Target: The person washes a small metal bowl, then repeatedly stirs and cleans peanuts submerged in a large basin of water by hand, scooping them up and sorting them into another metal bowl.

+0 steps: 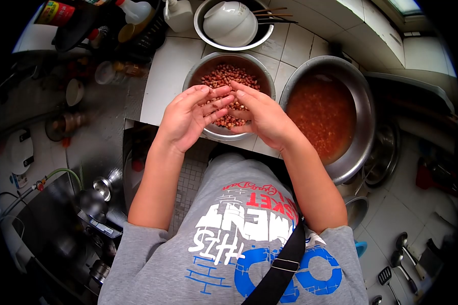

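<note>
A metal bowl [265, 76] holding red-skinned peanuts [229, 76] stands on the tiled counter before me. My left hand [187, 118] is over the bowl's left side, palm turned inward, fingers stretched and apart. Opposite it, over the right side, my right hand [266, 118] has its fingers extended too. The fingertips of both hands come close together above the peanuts; whether they touch is hard to make out. Neither hand visibly grips anything. Part of the peanuts is hidden behind the fingers. Right of the bowl, a larger metal basin [362, 109] contains cloudy reddish-brown liquid [321, 117] with small bits in it.
Behind the peanuts, another metal bowl [201, 33] holds white bowls [231, 25] and chopsticks [277, 15]. A white pump bottle [178, 15] is beside it. Bottles fill the upper left; a gas stove area [51, 213] lies at left. Utensils [404, 254] are at lower right.
</note>
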Motion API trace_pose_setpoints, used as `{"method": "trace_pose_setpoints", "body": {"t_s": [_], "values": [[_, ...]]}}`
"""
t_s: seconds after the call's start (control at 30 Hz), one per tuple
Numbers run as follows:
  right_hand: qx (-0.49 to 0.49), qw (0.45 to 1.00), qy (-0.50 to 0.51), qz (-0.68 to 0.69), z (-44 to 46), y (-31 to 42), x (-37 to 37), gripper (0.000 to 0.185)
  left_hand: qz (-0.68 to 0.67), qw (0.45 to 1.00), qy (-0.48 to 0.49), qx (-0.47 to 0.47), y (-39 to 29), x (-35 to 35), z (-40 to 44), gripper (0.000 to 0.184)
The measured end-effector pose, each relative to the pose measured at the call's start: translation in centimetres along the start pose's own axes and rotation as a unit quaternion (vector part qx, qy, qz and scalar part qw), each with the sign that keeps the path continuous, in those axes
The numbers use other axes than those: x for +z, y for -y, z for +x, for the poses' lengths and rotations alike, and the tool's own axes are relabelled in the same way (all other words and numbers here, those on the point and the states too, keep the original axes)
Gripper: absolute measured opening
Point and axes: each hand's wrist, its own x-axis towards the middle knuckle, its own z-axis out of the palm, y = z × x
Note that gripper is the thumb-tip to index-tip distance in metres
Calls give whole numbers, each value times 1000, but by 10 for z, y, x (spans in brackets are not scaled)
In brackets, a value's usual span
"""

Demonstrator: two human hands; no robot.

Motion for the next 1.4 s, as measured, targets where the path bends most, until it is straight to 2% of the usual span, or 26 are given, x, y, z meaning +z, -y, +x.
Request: {"method": "trace_pose_setpoints", "body": {"t_s": [0.07,0.1,0.17,0.27,0.37,0.47,0.63,0.77,0.8,0.87,1.0,1.1,1.2,1.3,1.4], "values": [[-22,999,-10,-37,2,-6,-3,57,-12,1000,6,-2,0,0,0,15],[-80,988,-33,-132,6,-12,-6,52,-17,1000,8,-1,1,1,0,14],[-192,926,-79,-314,15,-23,-14,44,-6,1000,7,13,3,3,1,14],[-296,854,-130,-407,9,-19,-6,35,27,999,-5,43,9,4,3,11],[-334,812,-177,-444,12,-24,-7,37,32,998,-12,47,11,3,3,7],[-349,821,-176,-416,13,-25,-10,34,40,998,-16,48,13,5,4,4],[-394,817,-148,-394,2,-14,-2,26,31,998,-33,39,15,2,7,13],[-421,798,-139,-408,-4,-18,1,21,8,1000,4,5,24,2,9,22],[-436,770,-152,-441,-4,-20,-3,19,8,1000,13,0,30,7,9,23],[-441,755,-153,-460,-13,-23,-11,16,10,1000,14,-5,40,21,6,25],[-448,736,-163,-481,-35,-36,-28,13,-23,995,52,-83,58,30,10,27],[-402,751,-188,-489,-57,-45,-41,11,-20,988,78,-132,75,39,12,27],[-342,803,-238,-427,-79,-57,-54,10,32,981,105,-162,92,52,17,25],[-296,834,-300,-356,-105,-60,-65,7,156,968,111,-163,102,70,22,21],[-251,844,-346,-323,-139,-68,-77,6,236,952,159,-116,106,78,34,21]]}}
